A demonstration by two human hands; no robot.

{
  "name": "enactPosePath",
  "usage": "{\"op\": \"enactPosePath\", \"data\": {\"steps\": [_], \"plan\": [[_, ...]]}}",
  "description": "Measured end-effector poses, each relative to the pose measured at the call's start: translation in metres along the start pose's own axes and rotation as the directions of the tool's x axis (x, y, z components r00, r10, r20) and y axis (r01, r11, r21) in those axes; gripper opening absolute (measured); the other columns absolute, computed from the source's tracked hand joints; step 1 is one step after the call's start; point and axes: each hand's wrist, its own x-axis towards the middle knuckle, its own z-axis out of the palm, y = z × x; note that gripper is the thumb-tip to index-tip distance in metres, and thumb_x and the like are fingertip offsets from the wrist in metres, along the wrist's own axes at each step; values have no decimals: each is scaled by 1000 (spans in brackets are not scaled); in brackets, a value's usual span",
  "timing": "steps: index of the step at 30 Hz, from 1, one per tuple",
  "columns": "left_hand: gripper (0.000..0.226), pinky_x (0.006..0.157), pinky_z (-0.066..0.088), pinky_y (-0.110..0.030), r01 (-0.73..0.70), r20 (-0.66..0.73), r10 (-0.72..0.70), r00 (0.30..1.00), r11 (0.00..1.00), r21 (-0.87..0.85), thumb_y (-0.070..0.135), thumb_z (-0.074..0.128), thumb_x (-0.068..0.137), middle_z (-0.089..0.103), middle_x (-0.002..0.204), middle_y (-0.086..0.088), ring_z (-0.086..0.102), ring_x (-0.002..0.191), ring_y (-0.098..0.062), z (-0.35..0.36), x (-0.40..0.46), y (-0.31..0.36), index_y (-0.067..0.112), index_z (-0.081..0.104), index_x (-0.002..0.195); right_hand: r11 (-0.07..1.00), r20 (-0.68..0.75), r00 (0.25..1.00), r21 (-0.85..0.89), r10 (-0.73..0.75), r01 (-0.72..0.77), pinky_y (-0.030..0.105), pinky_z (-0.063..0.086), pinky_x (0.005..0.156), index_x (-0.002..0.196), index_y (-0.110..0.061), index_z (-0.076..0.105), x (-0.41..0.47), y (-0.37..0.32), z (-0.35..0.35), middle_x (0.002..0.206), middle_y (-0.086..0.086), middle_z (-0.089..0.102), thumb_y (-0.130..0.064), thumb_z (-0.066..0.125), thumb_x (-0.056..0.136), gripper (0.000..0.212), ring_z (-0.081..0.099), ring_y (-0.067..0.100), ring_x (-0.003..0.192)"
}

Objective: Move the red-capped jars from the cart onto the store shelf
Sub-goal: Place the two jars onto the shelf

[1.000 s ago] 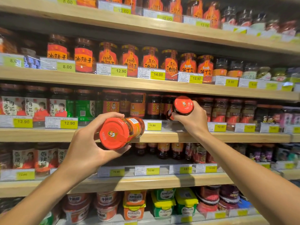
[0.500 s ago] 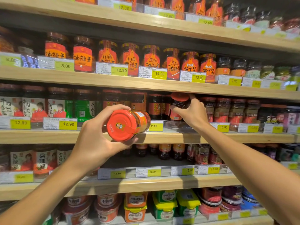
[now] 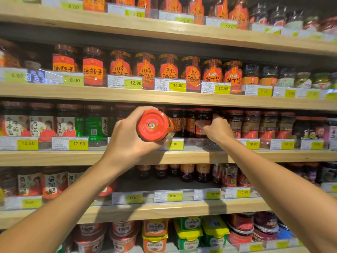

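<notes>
My left hand (image 3: 125, 139) grips a red-capped jar (image 3: 154, 126) lying on its side, cap toward me, just in front of the middle shelf (image 3: 191, 157). My right hand (image 3: 218, 129) reaches into that shelf, thumb and fingers wrapped around the lower part of a second red-capped jar (image 3: 202, 117). This jar stands upright in the row of similar dark jars (image 3: 179, 121). The cart is out of view.
Jars with red and green labels (image 3: 69, 125) fill the same shelf to the left, and brown-labelled jars (image 3: 253, 125) fill it to the right. A clear rail with yellow price tags (image 3: 176, 144) runs along the shelf's front. The shelves above and below are also stocked.
My right hand turned its jar upright and pushed it into the row on the shelf. My left hand carried its jar up and to the right, closer to the shelf.
</notes>
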Motion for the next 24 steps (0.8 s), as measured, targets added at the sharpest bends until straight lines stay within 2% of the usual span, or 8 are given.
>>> {"op": "enactPosePath", "data": {"steps": [2, 6, 8, 10, 12, 15, 19, 24], "plan": [[64, 83, 52, -18, 2, 8, -3, 1000, 1000, 20, 31, 95, 60, 71, 104, 16, 65, 98, 0, 7, 8, -1, 27, 63, 116, 1000, 12, 1000, 5, 0, 0, 39, 52, 71, 86, -10, 56, 1, 1, -3, 88, 11, 65, -55, 65, 88, 46, 62, 34, 80], [65, 83, 53, -27, -1, 42, -1, 999, 999, 46, 39, 93, 59, 71, 103, 15, 66, 97, -3, 22, 20, -9, 30, 62, 115, 999, 32, 999, -26, -25, 25, 36, 43, 60, 87, -7, 55, -8, 6, -6, 76, 7, 60, -59, 64, 86, 53, 58, 31, 71], [65, 82, 54, -30, 1, 59, -4, 998, 998, 61, 38, 93, 59, 71, 103, 15, 67, 96, -4, 28, 24, -13, 30, 61, 116, 996, 0, 998, -65, -65, 65, 38, 45, 60, 98, -5, 56, -16, 12, -6, 75, 6, 59, -65, 59, 86, 61, 60, 34, 75], [66, 82, 55, -32, 10, 67, -15, 998, 998, 69, 37, 92, 59, 71, 103, 15, 67, 96, -5, 35, 28, -17, 31, 61, 116, 989, -45, 992, -93, -116, 111, 41, 48, 67, 121, -3, 53, -24, 19, -6, 85, 8, 63, -65, 56, 87, 71, 64, 37, 87], [66, 81, 55, -33, 24, 74, -30, 997, 996, 85, 38, 91, 58, 71, 102, 15, 67, 94, -7, 42, 32, -21, 32, 61, 116, 985, -74, 986, -92, -150, 143, 40, 47, 74, 139, -4, 45, -30, 25, -10, 109, 12, 67, -65, 54, 89, 80, 63, 37, 104], [66, 81, 55, -33, 43, 90, -52, 995, 994, 102, 35, 91, 58, 71, 101, 15, 66, 93, -8, 55, 37, -26, 33, 60, 116, 982, -70, 980, -51, -185, 182, 40, 45, 84, 149, -9, 36, -37, 27, -19, 137, 10, 59, -63, 54, 91, 82, 56, 33, 123], [65, 80, 55, -38, 71, 126, -87, 988, 989, 129, 37, 90, 60, 70, 102, 10, 66, 94, -15, 71, 42, -33, 31, 57, 117, 977, -73, 975, -52, -211, 208, 42, 47, 89, 148, -13, 36, -43, 31, -29, 141, 6, 57, -61, 55, 91, 77, 54, 32, 126], [64, 79, 54, -45, 158, 140, -181, 974, 975, 156, 47, 88, 63, 67, 101, 0, 64, 94, -25, 87, 52, -40, 18, 48, 104, 973, -93, 969, -28, -230, 228, 41, 47, 88, 150, -19, 34, -47, 36, -35, 138, 3, 58, -61, 55, 91, 75, 56, 30, 124]]}}
